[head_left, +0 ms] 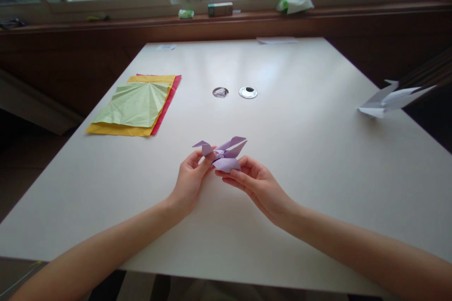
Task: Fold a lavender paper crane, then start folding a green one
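Between my two hands, just above the white table (pixel 318 174), is a purple origami crane (pixel 226 164) with folded wings and a bent, pointed piece at its left. My left hand (pixel 192 176) pinches it near the base of that pointed piece, thumb on top. With thumb and fingers, my right hand (pixel 259 183) grips the lower right wing. Both hands' fingertips under the paper are partly hidden.
A pile of green (pixel 136 103), yellow (pixel 120 130) and red paper sheets lies at the left. A white origami crane (pixel 383 102) stands by the right edge. Two round table inserts (pixel 248 92) sit mid-table. Small packets (pixel 294 4) rest on the windowsill.
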Demonstrator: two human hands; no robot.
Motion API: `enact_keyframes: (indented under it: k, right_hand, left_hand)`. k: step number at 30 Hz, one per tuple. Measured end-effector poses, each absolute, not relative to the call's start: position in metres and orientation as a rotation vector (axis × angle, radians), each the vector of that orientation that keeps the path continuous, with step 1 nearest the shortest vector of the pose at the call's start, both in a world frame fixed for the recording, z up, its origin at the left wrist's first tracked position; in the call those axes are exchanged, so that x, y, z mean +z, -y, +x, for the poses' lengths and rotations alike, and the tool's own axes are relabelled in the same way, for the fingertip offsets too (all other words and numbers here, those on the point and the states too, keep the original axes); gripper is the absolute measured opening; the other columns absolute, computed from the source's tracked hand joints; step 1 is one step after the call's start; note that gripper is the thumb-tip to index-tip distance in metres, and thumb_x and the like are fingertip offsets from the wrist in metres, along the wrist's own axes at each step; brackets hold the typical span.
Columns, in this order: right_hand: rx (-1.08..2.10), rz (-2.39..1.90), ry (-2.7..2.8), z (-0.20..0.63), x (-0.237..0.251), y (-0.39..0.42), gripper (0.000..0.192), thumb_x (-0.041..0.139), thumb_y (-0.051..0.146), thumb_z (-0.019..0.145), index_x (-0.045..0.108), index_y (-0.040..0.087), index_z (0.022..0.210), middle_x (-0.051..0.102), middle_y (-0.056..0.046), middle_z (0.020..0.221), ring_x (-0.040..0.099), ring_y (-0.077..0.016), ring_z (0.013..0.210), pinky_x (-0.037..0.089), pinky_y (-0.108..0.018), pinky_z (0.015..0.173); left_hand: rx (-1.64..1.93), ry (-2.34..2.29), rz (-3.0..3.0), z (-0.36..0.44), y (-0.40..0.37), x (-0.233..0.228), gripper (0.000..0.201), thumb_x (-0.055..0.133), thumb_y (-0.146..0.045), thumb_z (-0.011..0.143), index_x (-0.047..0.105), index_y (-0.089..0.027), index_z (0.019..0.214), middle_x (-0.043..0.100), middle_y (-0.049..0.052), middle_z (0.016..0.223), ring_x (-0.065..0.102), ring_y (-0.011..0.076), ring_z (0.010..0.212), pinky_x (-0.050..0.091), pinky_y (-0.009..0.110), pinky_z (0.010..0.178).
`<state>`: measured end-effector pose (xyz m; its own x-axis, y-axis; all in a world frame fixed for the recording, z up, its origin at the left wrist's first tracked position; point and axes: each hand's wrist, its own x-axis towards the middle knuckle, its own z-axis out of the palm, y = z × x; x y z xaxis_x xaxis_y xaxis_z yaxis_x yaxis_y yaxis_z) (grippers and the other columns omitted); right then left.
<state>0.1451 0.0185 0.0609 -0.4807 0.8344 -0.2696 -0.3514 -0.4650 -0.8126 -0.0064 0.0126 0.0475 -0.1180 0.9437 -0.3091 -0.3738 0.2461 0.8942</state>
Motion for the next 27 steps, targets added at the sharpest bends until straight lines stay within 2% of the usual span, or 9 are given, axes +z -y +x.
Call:
enact_keyframes:
  k: [13, 18, 23, 27]
  right_hand:
    - [1.983, -0.873, 0.896, 0.1444, 0.0614, -0.0187, 0.010, 0.064, 0.029, 0.076, 0.058, 0.021, 0.080, 0.069, 0.000, 0.090, 0.062, -0.0140, 0.095, 0.043, -0.036, 0.094]
    - [2.023, -0.882, 0.886, 0.1461, 0.0604, -0.0189, 0.013, 0.065, 0.029, 0.074, 0.060, 0.021, 0.081, 0.068, -0.001, 0.091, 0.062, -0.0150, 0.092, 0.042, -0.037, 0.094]
    - [2.145, -0.943, 0.885, 0.1494, 0.0618, -0.0207, 0.021, 0.067, 0.033, 0.072, 0.062, 0.020, 0.089, 0.065, -0.001, 0.088, 0.063, -0.0134, 0.080, 0.047, -0.029, 0.078]
    - [2.127, -1.010, 0.937, 0.1511, 0.0647, -0.0239, 0.023, 0.067, 0.037, 0.071, 0.064, 0.017, 0.083, 0.062, -0.001, 0.080, 0.059, -0.0110, 0.072, 0.045, -0.025, 0.071]
  left_hand:
    - [1.265, -1.180, 0.652, -0.0065, -0.0127, 0.0477, 0.027, 0.067, -0.034, 0.072, 0.065, -0.019, 0.094, 0.067, 0.003, 0.089, 0.060, 0.0140, 0.083, 0.046, 0.023, 0.074]
    - [1.270, -1.187, 0.643, -0.0063, -0.0127, 0.0469, 0.028, 0.067, -0.035, 0.071, 0.065, -0.019, 0.095, 0.066, 0.002, 0.086, 0.060, 0.0130, 0.077, 0.046, 0.024, 0.071]
    - [1.306, -1.225, 0.681, -0.0080, -0.0116, 0.0445, 0.026, 0.067, -0.034, 0.072, 0.065, -0.019, 0.093, 0.066, 0.001, 0.088, 0.058, 0.0109, 0.075, 0.045, 0.022, 0.071]
    - [1.333, -1.245, 0.747, -0.0083, -0.0107, 0.0444, 0.028, 0.067, -0.034, 0.072, 0.065, -0.020, 0.096, 0.066, 0.002, 0.088, 0.059, 0.0114, 0.074, 0.044, 0.022, 0.068]
